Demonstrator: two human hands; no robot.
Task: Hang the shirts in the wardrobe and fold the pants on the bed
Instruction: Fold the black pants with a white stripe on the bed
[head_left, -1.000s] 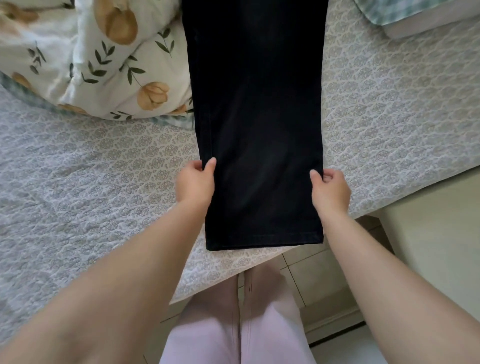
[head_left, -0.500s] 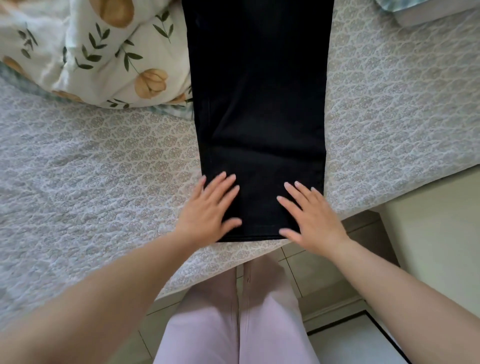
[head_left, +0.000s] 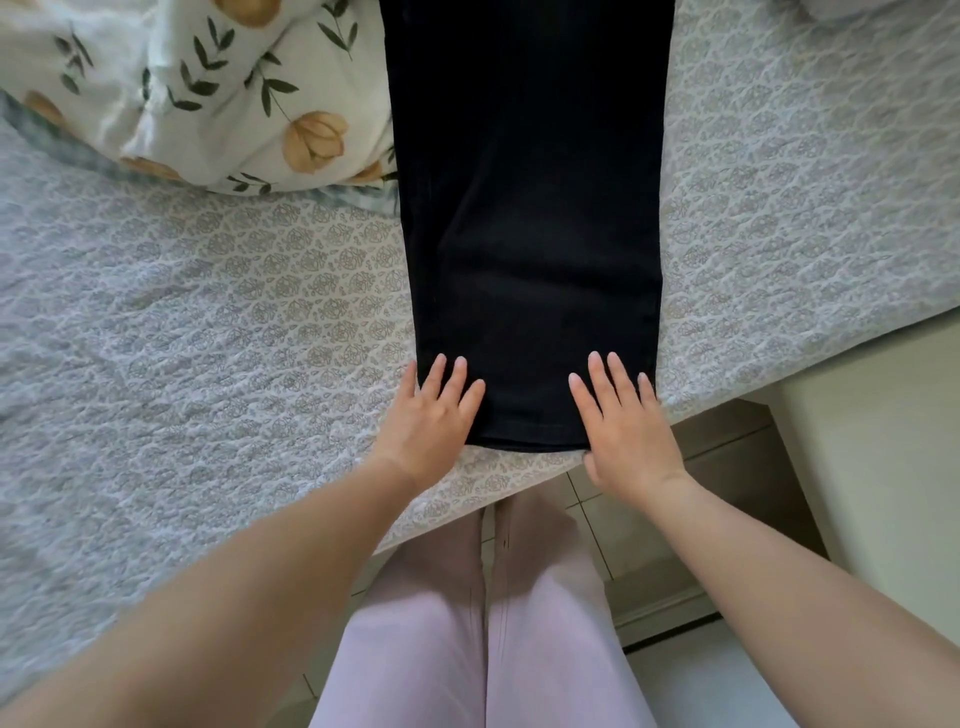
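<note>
While a person stood at the near edge of the bed (head_left: 208, 338), black pants (head_left: 530, 208) lay flat on its patterned grey cover. They ran from the top centre of the frame down to a hem just short of the mattress edge at centre. Their upper end passed out of the frame at the top.

The left hand (head_left: 431, 415) rested palm-down on the lower left corner of the pants. Its fingers were straight and slightly spread, and the outermost finger lay along the fabric's left edge where it met the cover.

The right hand (head_left: 623, 421) lay palm-down on the lower right corner. Its fingers were straight and close together, and its thumb reached past the hem at the bed's edge. Neither hand gripped the cloth; both lay flat upon it, with a strip of hem bare between them.

In the upper left, a white duvet (head_left: 208, 93) printed with green leaves and yellow flowers was bunched on the bed, touching the left side of the pants. At lower centre were the person's legs (head_left: 483, 649) in pale pink. A tiled floor (head_left: 618, 540) showed beside them, below the bed.
</note>
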